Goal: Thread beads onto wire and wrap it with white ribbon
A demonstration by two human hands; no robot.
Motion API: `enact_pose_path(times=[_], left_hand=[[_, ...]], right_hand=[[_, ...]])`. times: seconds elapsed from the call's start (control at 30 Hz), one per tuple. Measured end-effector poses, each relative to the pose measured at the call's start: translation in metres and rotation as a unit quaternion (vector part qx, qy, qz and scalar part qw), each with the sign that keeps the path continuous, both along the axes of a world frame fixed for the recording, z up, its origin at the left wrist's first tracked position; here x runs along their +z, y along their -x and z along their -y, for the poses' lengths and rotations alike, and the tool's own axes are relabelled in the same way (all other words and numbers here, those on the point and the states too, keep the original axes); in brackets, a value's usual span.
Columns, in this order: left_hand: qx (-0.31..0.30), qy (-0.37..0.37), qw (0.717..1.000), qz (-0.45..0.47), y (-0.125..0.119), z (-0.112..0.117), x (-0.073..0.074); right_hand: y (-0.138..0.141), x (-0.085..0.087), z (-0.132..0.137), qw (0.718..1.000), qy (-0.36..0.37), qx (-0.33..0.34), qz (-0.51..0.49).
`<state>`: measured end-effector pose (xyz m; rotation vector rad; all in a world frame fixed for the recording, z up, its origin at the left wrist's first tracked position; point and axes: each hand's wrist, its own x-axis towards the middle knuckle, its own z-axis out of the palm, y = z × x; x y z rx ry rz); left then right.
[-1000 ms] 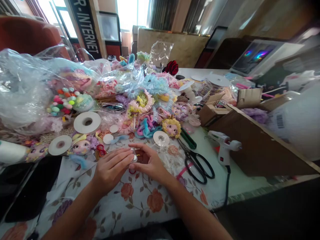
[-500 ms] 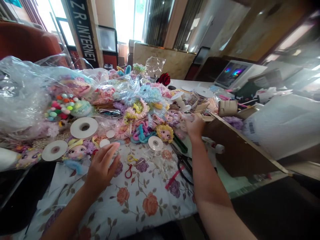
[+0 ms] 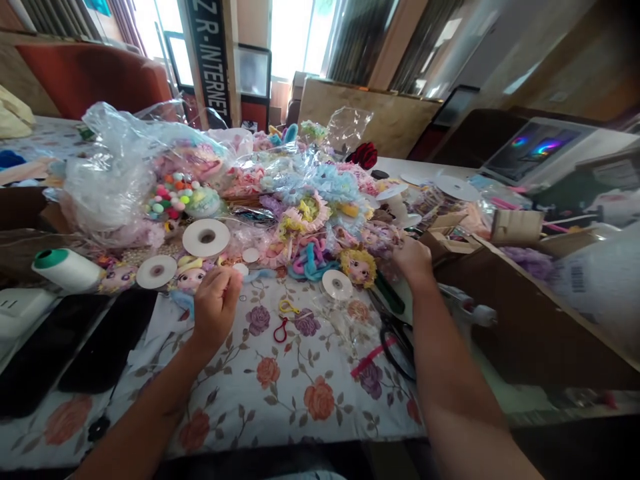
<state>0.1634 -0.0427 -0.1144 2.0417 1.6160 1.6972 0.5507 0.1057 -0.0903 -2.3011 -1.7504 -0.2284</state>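
Observation:
My left hand (image 3: 215, 307) rests on the floral tablecloth (image 3: 300, 387) with its fingers curled in, just below a small white disc (image 3: 241, 269) and beside a purple-haired doll head (image 3: 189, 279). What the fingers hold is hidden. My right hand (image 3: 413, 259) reaches into the heap of craft pieces near a yellow-haired doll head (image 3: 358, 265); its fingers are out of sight behind the back of the hand. A red clasp (image 3: 280, 330) and a yellow clasp (image 3: 287, 307) lie between my hands, with a white spool (image 3: 337, 284) behind them.
Black scissors (image 3: 399, 341) and a white glue gun (image 3: 469, 308) lie by my right forearm, against a long cardboard box (image 3: 530, 320). Tape rolls (image 3: 205, 237), a bag of pom-poms (image 3: 170, 197), a thread cone (image 3: 67, 269) and black flat objects (image 3: 75, 347) crowd the left.
My hands have parted from in front of me. The right went out to the pile by the box; the left slid left, opened, then curled. The view has shifted left.

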Motion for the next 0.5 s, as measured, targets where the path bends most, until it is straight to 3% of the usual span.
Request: enact_pose_path(times=[0.07, 0.13, 0.23, 0.33, 0.5], left_hand=[[0.010, 0.011, 1.000, 0.024, 0.000, 0.000, 0.000], [0.008, 0.030, 0.998, 0.062, 0.001, 0.002, -0.002], [-0.024, 0.057, 0.990, 0.124, 0.004, 0.005, -0.004], [-0.030, 0.075, 0.989, 0.121, 0.004, 0.008, -0.003], [-0.006, 0.084, 0.996, 0.021, 0.001, 0.007, -0.002]], right_hand=[[0.018, 0.009, 0.016, 0.998, -0.053, 0.030, -0.005], [0.041, 0.016, 0.035, 0.986, -0.115, 0.109, -0.047], [0.066, 0.024, 0.052, 0.970, -0.086, 0.212, -0.085], [0.059, 0.032, 0.035, 0.984, -0.055, 0.170, -0.010], [-0.008, 0.058, -0.036, 0.997, 0.005, 0.053, 0.047]])
